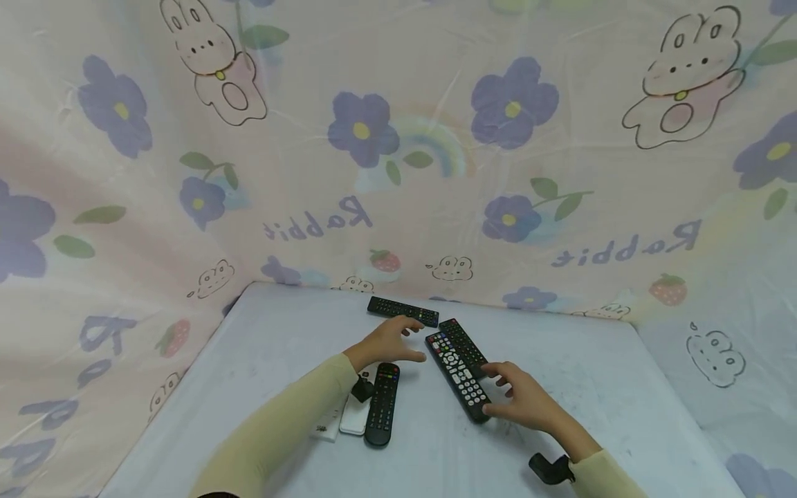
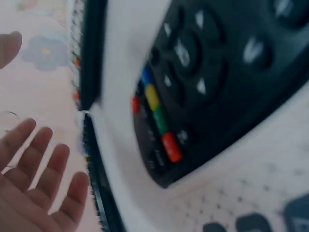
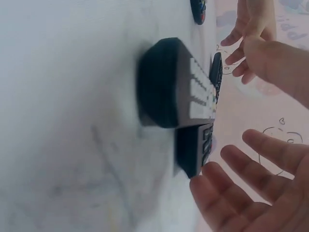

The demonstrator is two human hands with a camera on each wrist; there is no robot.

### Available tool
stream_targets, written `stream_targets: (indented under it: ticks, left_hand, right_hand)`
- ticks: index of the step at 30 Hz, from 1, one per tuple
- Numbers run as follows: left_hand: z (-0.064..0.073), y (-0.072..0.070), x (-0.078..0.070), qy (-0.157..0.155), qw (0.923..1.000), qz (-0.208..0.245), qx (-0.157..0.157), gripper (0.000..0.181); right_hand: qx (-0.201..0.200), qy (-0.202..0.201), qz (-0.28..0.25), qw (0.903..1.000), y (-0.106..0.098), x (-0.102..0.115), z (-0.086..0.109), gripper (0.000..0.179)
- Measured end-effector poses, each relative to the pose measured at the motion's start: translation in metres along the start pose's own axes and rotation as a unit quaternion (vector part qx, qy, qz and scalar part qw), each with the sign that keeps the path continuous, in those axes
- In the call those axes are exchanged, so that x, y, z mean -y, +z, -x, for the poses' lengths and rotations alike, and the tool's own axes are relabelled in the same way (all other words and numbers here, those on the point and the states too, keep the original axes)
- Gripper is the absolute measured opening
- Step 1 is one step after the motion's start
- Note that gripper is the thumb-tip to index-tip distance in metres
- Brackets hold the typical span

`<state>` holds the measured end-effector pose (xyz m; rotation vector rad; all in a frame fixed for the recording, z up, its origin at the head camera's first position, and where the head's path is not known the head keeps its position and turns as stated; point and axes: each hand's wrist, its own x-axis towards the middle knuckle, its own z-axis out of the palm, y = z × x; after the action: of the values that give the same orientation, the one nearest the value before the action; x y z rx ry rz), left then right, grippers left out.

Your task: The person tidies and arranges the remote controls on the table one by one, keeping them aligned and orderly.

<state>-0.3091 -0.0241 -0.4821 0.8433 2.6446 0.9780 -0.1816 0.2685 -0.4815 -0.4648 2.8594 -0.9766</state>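
My left hand (image 1: pixel 387 342) hovers with spread fingers beyond the top end of a black remote control (image 1: pixel 382 408); nothing is held in it. That remote, with a row of coloured keys, looms large in the left wrist view. Over the lower end of two slanting black remotes hangs my right hand (image 1: pixel 526 400), thumb and fingers apart. The nearer one, a remote with white keys (image 1: pixel 462 384), lies alongside a remote with dark keys (image 1: pixel 465 348). In the right wrist view the fingertips (image 3: pixel 203 188) come close to the dark-keyed remote's end.
Another black remote (image 1: pixel 398 309) lies crosswise near the table's back edge. A white remote (image 1: pixel 355 418) and a flat white item (image 1: pixel 326 425) lie left of the black one, partly hidden by my left arm. Printed rabbit cloth (image 1: pixel 423 207) walls in the white table (image 1: pixel 560 366).
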Motion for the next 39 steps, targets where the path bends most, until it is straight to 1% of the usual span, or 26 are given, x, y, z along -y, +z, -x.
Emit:
stream_targets:
  ticks: [2,7,10,15,20,27,32,37,39]
  left_hand:
    - [-0.008,0.003,0.004,-0.006,0.9999,0.013,0.006,0.068]
    - [-0.024,0.011,0.009,-0.023,0.9985,0.045,0.023,0.067]
    - [-0.031,0.017,0.009,-0.031,0.9979,0.050,0.029,0.069]
    - [-0.039,0.022,0.008,-0.047,0.9972,0.051,0.029,0.071]
    - [-0.044,0.023,0.008,-0.056,0.9964,0.053,0.035,0.070]
    - [-0.045,0.022,0.008,-0.068,0.9947,0.053,0.057,0.064]
    - [-0.045,0.019,0.004,-0.065,0.9945,0.049,0.066,0.060]
    - [-0.045,0.016,-0.004,-0.065,0.9946,0.037,0.072,0.058]
    - [-0.046,0.016,-0.005,-0.068,0.9945,0.030,0.074,0.057]
  right_hand:
    - [0.000,0.010,-0.002,0.9999,0.001,-0.001,0.003,0.074]
    - [0.002,0.018,-0.008,0.9998,0.003,-0.006,0.007,0.083]
    - [0.004,0.026,-0.015,0.9995,0.007,-0.009,0.008,0.088]
    - [0.011,0.049,-0.027,0.9984,0.013,-0.012,0.008,0.093]
    - [0.011,0.052,-0.043,0.9977,0.019,-0.015,0.010,0.094]
    - [0.003,0.058,-0.065,0.9962,0.023,-0.014,0.011,0.093]
    - [0.004,0.060,-0.073,0.9955,0.024,-0.013,0.011,0.090]
    - [0.006,0.060,-0.070,0.9957,0.025,-0.013,0.010,0.088]
    - [0.006,0.059,-0.071,0.9958,0.025,-0.013,0.010,0.087]
